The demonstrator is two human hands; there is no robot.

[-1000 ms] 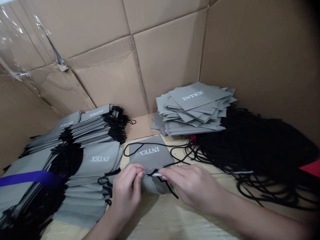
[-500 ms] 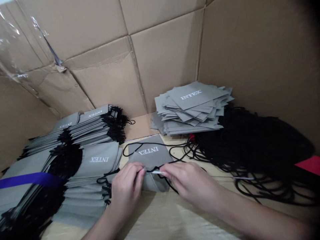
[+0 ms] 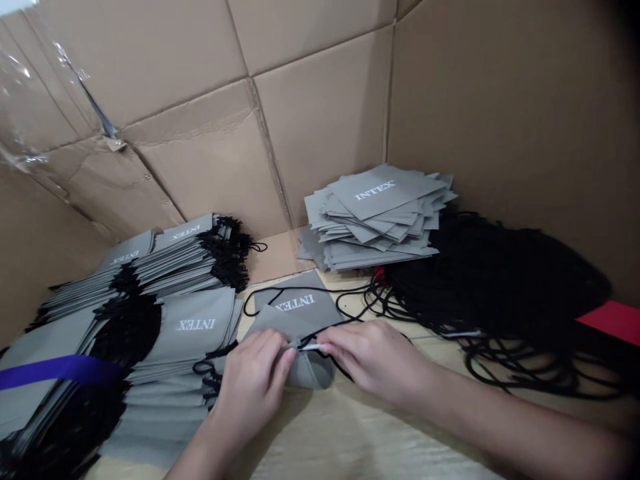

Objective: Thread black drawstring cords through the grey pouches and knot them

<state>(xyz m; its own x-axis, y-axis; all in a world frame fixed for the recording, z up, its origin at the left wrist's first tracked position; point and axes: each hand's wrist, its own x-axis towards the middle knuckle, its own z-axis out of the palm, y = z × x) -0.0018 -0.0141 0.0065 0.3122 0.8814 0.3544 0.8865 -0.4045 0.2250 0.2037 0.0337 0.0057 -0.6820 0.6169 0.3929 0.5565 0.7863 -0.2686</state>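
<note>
A grey pouch [image 3: 300, 313] printed INTEX lies on the wooden table in front of me, its near edge folded over. My left hand [image 3: 255, 383] pinches that folded edge. My right hand [image 3: 373, 360] pinches a thin white tool [image 3: 311, 347] at the same edge, where a black cord [image 3: 340, 323] is attached. The cord loops round the pouch and runs off to the right.
Stacks of grey INTEX pouches with black cords [image 3: 165, 313] fill the left side, one crossed by a purple strap [image 3: 55, 370]. A stack of plain pouches [image 3: 377, 217] sits at the back. A heap of black cords [image 3: 505, 287] lies right. Cardboard walls [image 3: 310, 100] enclose the table.
Both hands stay pinched at the pouch's near edge. The white tool shows less between my fingers than a second ago. The view has shifted slightly.
</note>
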